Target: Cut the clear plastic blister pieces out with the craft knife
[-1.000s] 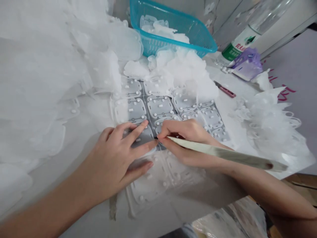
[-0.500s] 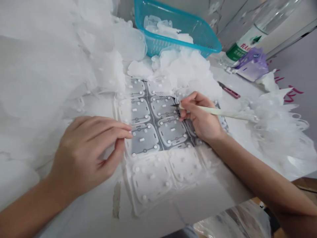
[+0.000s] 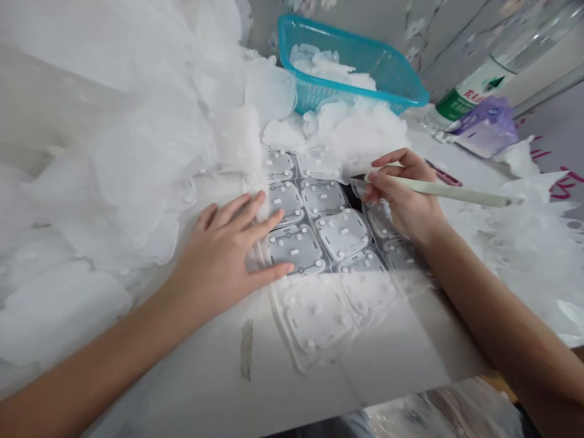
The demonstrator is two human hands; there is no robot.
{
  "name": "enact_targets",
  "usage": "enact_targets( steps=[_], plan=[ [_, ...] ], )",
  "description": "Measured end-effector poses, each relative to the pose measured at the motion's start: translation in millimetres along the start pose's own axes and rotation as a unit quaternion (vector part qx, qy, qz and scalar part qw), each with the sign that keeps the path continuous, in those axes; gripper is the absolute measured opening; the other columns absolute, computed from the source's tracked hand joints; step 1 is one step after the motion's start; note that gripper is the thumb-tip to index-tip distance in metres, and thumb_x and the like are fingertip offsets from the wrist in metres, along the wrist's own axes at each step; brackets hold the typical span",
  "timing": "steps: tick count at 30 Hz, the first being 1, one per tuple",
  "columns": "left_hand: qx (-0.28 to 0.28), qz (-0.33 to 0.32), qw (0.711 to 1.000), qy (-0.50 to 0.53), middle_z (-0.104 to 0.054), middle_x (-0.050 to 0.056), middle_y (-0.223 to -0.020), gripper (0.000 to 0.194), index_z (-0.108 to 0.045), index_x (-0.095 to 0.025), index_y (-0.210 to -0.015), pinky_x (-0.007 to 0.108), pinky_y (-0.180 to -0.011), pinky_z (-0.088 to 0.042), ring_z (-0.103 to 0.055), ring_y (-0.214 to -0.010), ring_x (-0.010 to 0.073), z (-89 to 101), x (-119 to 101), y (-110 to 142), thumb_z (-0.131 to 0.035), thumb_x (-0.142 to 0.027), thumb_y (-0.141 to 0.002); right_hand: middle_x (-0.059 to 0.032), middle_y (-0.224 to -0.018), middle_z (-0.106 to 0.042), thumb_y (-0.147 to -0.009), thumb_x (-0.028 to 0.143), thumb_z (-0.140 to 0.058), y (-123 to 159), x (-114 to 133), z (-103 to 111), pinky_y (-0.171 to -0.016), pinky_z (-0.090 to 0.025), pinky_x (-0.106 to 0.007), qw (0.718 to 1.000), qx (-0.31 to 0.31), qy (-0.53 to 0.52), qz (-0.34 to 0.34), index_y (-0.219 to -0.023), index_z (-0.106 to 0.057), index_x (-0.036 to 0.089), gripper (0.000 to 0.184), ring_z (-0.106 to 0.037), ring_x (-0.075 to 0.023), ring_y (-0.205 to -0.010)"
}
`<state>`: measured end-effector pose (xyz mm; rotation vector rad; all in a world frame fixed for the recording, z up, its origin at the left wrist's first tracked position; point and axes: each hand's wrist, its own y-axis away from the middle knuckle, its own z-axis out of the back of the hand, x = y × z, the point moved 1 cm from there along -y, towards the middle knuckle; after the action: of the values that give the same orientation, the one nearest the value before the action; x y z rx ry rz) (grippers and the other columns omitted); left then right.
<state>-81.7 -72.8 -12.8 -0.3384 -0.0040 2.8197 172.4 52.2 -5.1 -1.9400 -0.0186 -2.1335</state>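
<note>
Right hand pinches a pale-handled craft knife, tip at the far part of a moulded plastic sheet lying centre; left hand open, pressing flat on it, fingers spread. Sheet looks thin, light, floppy; best held by flat margin.

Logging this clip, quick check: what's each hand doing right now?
Left hand: open, resting flat on the moulded sheet.
Right hand: closed, holding a pale-handled craft knife.
</note>
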Motion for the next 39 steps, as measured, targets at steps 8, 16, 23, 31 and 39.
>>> enact_targets(
  steps=[8, 16, 23, 31, 39],
  plan=[
    [-0.008, 0.026, 1.0, 0.013, -0.029, 0.01, -0.154, 0.065, -0.041, -0.027, -0.141, 0.06, -0.108, -0.024, -0.027, -0.141, 0.0304, -0.4, -13.0, -4.8, -0.038, -0.064, -0.088, 0.0026, -0.058, -0.064, -0.078, 0.014, -0.066, 49.1, 51.4, -83.7, -0.043, -0.042, -0.02, 0.985, 0.17, 0.009, -0.037, -0.072, -0.054, 0.019, 0.014, -0.055, -0.0078, -0.047],
    [-0.052, 0.008, 0.997, 0.048, -0.037, 0.009, -0.151, 0.062, -0.042, -0.022, -0.14, 0.051, -0.108, -0.031, -0.035, -0.138, 0.0279, 0.4, -4.9, 4.6, -0.05, -0.053, -0.086, 0.0082, -0.052, -0.052, -0.072, 0.023, -0.063, 47.8, 12.7, -94.2, -0.063, -0.055, -0.028, 0.974, 0.058, -0.138, -0.17, -0.071, -0.048, 0.022, 0.015, -0.043, -0.0057, -0.041],
    [-0.041, 0.001, 0.999, 0.0, -0.044, 0.011, -0.145, 0.05, -0.055, -0.026, -0.13, 0.054, -0.103, -0.033, -0.041, -0.132, 0.0302, 6.4, -5.9, 15.3, -0.046, -0.051, -0.088, 0.0077, -0.048, -0.054, -0.072, 0.019, -0.064, 40.6, 13.4, -87.7, -0.051, -0.047, -0.022, 0.973, 0.118, -0.12, -0.158, -0.069, -0.049, 0.02, 0.015, -0.044, -0.0056, -0.039],
    [-0.059, 0.002, 0.998, 0.013, -0.042, 0.009, -0.147, 0.058, -0.054, -0.031, -0.131, 0.054, -0.099, -0.035, -0.041, -0.13, 0.0342, 1.2, 1.3, 12.6, -0.051, -0.061, -0.081, 0.0049, -0.06, -0.052, -0.076, 0.012, -0.058, 68.0, 22.4, -93.5, -0.047, -0.037, -0.02, 0.961, 0.22, 0.152, 0.065, -0.071, -0.046, 0.02, 0.016, -0.042, -0.0062, -0.048],
    [-0.07, 0.009, 0.997, 0.023, -0.046, 0.011, -0.144, 0.057, -0.058, -0.028, -0.128, 0.054, -0.099, -0.037, -0.044, -0.128, 0.0335, 2.4, -1.6, 12.7, -0.051, -0.059, -0.082, 0.0045, -0.059, -0.044, -0.076, 0.005, -0.049, 82.3, 27.2, -99.6, -0.047, -0.035, -0.022, 0.928, 0.182, 0.261, 0.192, -0.071, -0.038, 0.021, 0.02, -0.038, -0.0073, -0.049]
  ],
)
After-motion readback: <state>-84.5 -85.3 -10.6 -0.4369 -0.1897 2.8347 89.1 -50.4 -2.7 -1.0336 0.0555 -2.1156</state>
